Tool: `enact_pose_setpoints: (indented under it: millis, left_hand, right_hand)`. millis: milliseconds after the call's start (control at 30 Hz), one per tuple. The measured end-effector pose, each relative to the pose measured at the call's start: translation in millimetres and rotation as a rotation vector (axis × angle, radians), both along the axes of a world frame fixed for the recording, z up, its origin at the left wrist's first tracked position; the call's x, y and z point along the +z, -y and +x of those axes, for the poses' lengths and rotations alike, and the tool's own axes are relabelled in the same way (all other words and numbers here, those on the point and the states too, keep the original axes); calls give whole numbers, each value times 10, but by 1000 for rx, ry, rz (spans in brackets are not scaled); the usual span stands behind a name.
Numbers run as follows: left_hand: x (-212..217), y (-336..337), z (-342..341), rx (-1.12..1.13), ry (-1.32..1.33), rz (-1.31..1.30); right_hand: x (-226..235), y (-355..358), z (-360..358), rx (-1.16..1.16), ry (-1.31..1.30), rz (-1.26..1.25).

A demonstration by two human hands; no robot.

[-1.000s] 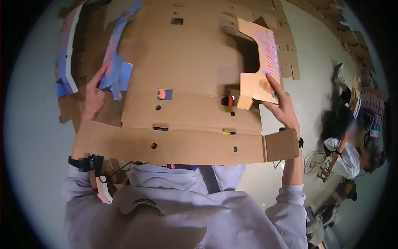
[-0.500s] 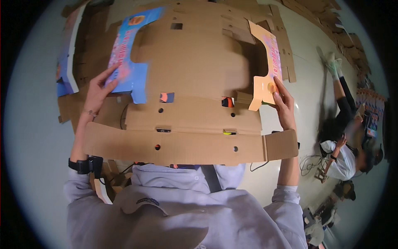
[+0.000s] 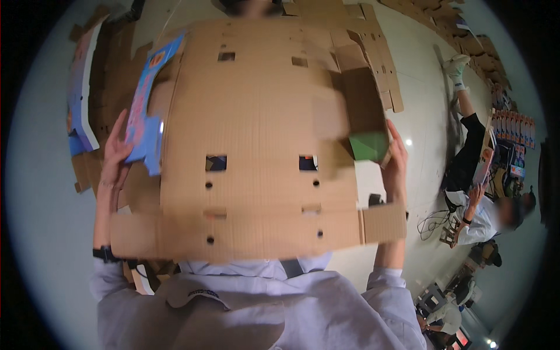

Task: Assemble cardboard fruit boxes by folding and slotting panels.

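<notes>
A large brown cardboard display sheet (image 3: pixel 256 116) with punched square and round holes spans the space in front of me. My left hand (image 3: pixel 115 153) grips its left side flap (image 3: pixel 139 119), printed blue and pink and turned up, with a curved cut-out. On the opposite side my right hand (image 3: pixel 396 157) holds the right side flap (image 3: pixel 364 99), whose plain brown inner face shows. A green piece (image 3: pixel 368 146) lies at that flap's near end; the fingers behind it are partly hidden. Toward my body a long folded flap (image 3: pixel 245 236) crosses both forearms.
Another printed cardboard piece (image 3: pixel 84 87) stands at the far left beside brown cardboard. Flat cardboard (image 3: pixel 379 52) lies on the floor behind the sheet. On the right a person (image 3: pixel 475 204) in a white top sits by cables and several stacked printed boxes (image 3: pixel 513 128).
The sheet has shifted nearer to me and slightly left, both hands moving with it. Its right flap has turned, from showing its orange printed face to showing its brown inside.
</notes>
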State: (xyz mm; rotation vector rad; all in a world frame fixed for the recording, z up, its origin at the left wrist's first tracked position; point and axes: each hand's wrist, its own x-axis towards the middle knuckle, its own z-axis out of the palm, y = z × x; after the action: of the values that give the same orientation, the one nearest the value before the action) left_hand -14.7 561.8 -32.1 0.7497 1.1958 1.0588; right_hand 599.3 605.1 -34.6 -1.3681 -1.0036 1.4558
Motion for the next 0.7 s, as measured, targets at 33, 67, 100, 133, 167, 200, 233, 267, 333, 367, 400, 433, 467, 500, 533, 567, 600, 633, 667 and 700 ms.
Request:
enact_pose_setpoints:
  millis: [33, 67, 100, 133, 167, 200, 233, 267, 333, 367, 400, 433, 467, 500, 533, 567, 600, 633, 667, 700]
  left_hand:
    - [107, 80, -53, -156, -120, 113]
    - [179, 116, -110, -20, -130, -148]
    - [248, 157, -155, 113, -107, -399]
    - [261, 187, -169, 139, -129, -439]
    - [267, 194, -172, 131, -150, -406]
    - [241, 189, -163, 113, -174, -344]
    - [199, 156, -127, 94, -197, -281]
    - [135, 113, -88, 71, -227, -217]
    - [3, -9, 17, 16, -294, -104]
    - [-45, -64, 60, -6, -325, -63]
    - [-100, -130, 88, -31, -351, -26]
    - [-132, -185, 126, -52, -380, 11]
    - [-184, -250, 119, -85, -400, 46]
    - [-210, -307, 130, -116, -427, 81]
    - [-258, -364, 138, -142, -449, 115]
    - [-293, -429, 134, -174, -463, 155]
    - [-335, -492, 124, -207, -481, 189]
    - [-364, -572, 127, -238, -496, 222]
    - [-403, -661, 108, -264, -505, 239]
    - [-417, -775, 139, -287, -512, 250]
  right_hand:
    - [70, 69, 109, 31, -6, 44]
    - [108, 122, 197, 27, 256, 170]
    - [135, 235, 247, -249, -84, 20]
    - [161, 266, 308, -239, -206, 74]
    - [157, 269, 340, -243, -249, 76]
    - [144, 245, 331, -223, -241, 68]
    - [106, 181, 309, -196, -190, 54]
    - [47, 64, 232, -166, -132, 51]
    - [-84, -258, 28, -105, -17, 45]
    - [-134, -406, -90, -76, 30, 39]
    - [-181, -552, -198, -43, 72, 41]
    - [-207, -671, -298, -24, 107, 45]
    - [-222, -787, -415, 0, 138, 53]
    - [-222, -884, -477, 18, 165, 59]
    - [-225, -957, -522, 33, 195, 61]
    - [-230, -1022, -576, 50, 227, 66]
    - [-241, -1084, -622, 70, 260, 71]
    - [-251, -1128, -645, 89, 295, 71]
    - [-256, -1157, -689, 106, 317, 74]
    - [-264, -1210, -701, 110, 419, 46]
